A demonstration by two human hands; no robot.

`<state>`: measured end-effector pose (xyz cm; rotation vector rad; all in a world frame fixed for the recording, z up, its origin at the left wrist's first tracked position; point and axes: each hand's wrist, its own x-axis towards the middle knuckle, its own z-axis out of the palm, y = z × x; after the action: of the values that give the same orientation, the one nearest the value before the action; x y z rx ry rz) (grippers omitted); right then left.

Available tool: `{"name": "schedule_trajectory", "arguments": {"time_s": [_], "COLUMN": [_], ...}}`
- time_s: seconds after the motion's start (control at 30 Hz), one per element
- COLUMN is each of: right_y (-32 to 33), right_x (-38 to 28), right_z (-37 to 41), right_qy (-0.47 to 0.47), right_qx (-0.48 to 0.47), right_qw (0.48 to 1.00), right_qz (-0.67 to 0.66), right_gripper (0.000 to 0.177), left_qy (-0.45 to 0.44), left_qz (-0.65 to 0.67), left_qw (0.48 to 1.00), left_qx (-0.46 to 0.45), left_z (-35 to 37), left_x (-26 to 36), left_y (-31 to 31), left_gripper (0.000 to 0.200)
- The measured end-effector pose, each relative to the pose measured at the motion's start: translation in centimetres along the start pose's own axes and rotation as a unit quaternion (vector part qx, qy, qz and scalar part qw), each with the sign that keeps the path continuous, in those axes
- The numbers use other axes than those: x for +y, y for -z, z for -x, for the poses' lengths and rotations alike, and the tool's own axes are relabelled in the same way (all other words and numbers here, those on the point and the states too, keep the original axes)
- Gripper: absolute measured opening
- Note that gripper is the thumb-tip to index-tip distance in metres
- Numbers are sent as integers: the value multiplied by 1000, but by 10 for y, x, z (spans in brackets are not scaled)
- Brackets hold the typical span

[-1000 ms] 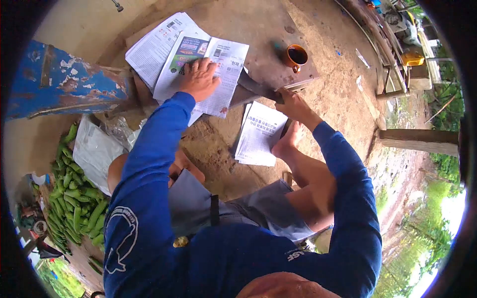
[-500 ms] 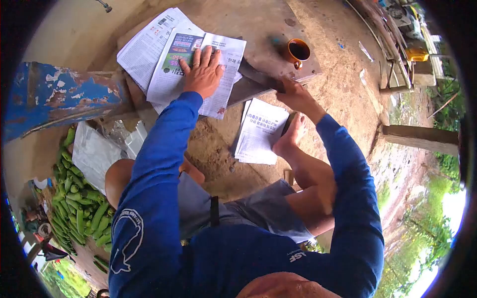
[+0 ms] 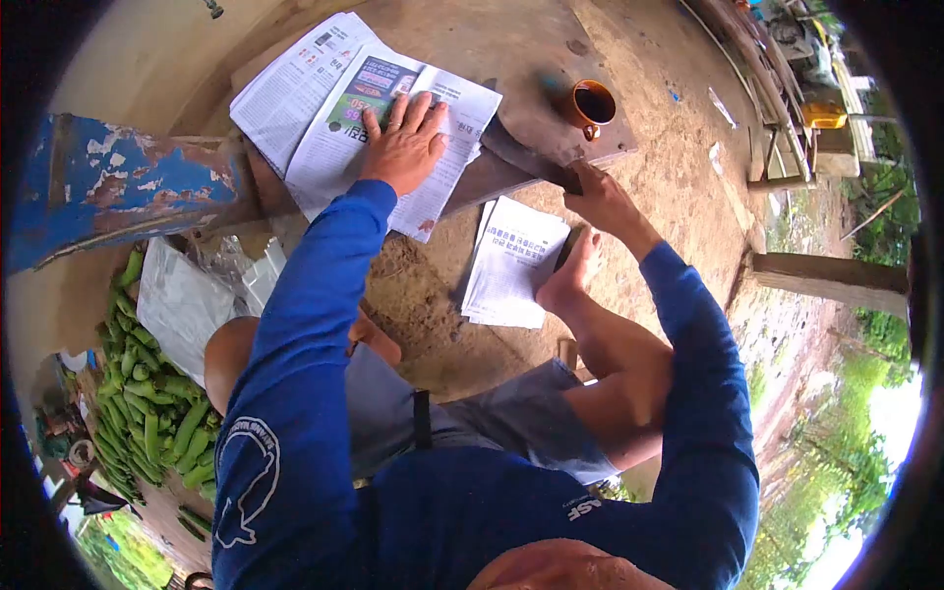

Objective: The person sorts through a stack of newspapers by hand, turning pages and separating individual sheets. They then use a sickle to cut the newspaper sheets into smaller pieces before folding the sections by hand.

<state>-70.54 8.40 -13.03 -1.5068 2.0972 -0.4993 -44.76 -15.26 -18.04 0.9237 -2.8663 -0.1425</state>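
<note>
My left hand [image 3: 405, 146] lies flat with fingers spread on a folded newspaper sheet [image 3: 339, 172], which rests on a low wooden table [image 3: 472, 44]. Fingers of my right hand [image 3: 608, 205] are wrapped round the handle of a broad, dark-bladed knife [image 3: 526, 157]. Its blade lies along the right edge of the sheet, and the tip is hidden by the paper. Beneath and to the left of the sheet is a stack of newspaper [image 3: 280, 113]. An orange-brown mug [image 3: 580, 126] with dark liquid in it stands near the table's right corner, close above my right hand.
More cut newspaper [image 3: 513, 264] lies on the dirt floor beside my foot. At the left are a blue, peeling wooden beam [image 3: 128, 187], a clear plastic bag [image 3: 182, 300] and a heap of long green pods [image 3: 147, 403]. A wooden post [image 3: 831, 280] stands at the right.
My right hand and the knife have moved a little to the right, away from the left hand. The sheet's right side has shifted slightly right and downward under my left hand.
</note>
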Motion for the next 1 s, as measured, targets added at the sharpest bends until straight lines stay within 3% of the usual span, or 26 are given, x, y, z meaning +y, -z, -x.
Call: {"name": "schedule_trajectory", "arguments": {"time_s": [0.17,0.3,0.4,0.5,0.6,0.83,1.0], "right_y": [-5,-16,6,4,-5,10,19], "right_x": [-6,16,-5,5,19,18,29], "right_z": [-9,-31,6,8,-16,9,36], "right_qy": [-50,-2,61,25,21,32,-68], "right_qx": [-12,1,72,35,5,32,-4], "right_qw": [999,999,996,999,1000,998,997], "right_qz": [6,40,-7,13,14,-34,40], "right_gripper": [50,52,36,32,49,48,58], "left_qy": [-9,-16,-18,-13,-19,-17,-17], "left_qz": [-12,-2,2,-10,-9,-8,-23], "left_qw": [1000,1000,1000,1000,1000,1000,999], "left_qx": [9,13,2,11,9,6,19], "left_z": [-1,0,0,1,-1,1,0], "left_x": [1,-2,0,0,1,0,1], "left_y": [-5,-7,-2,-5,-4,-2,-5], "left_gripper": [53,53,54,54,54,54,53]}}
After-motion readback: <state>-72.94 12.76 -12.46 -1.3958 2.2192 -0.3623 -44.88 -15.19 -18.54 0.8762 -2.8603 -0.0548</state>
